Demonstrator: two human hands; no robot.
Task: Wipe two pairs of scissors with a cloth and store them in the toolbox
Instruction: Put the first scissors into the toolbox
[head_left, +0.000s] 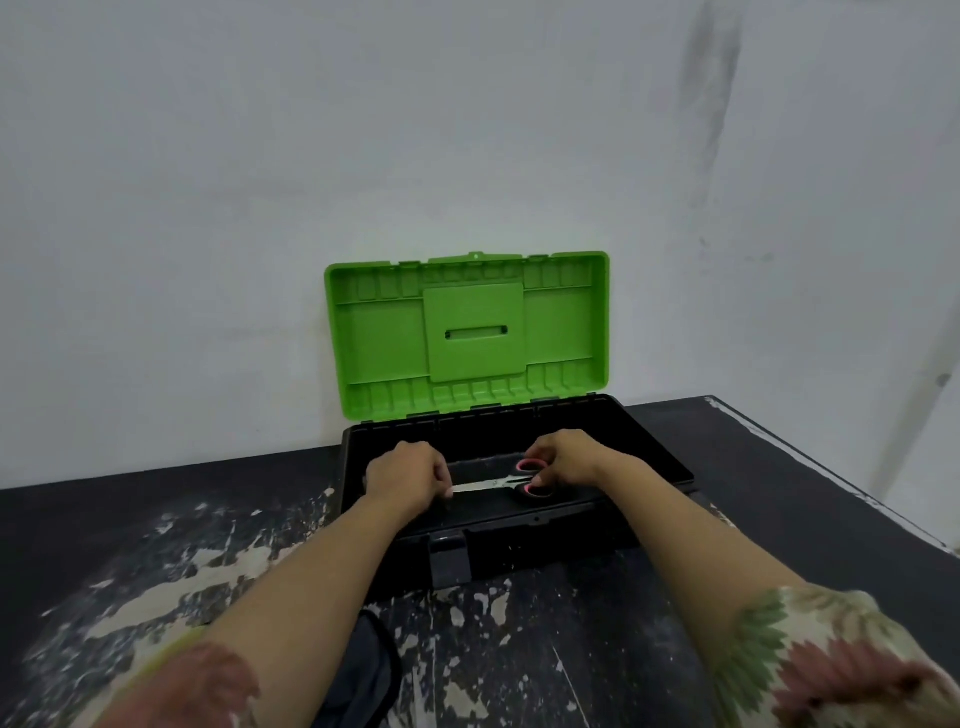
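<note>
A black toolbox (649, 452) stands open against the wall, its green lid (467, 332) upright. Inside it lies a pair of scissors (498, 483) with pink and black handles, blades pointing left. My left hand (405, 475) pinches the blade tip. My right hand (566, 460) grips the handles. Both hands are inside the box. A dark blue cloth (363, 670) lies on the table between my forearms, partly hidden. A second pair of scissors is not visible.
The dark table (130, 545) has worn, flaking paint. A white wall stands close behind the toolbox. The table's right edge (831, 483) runs diagonally. A grey latch (449, 564) hangs at the front of the box.
</note>
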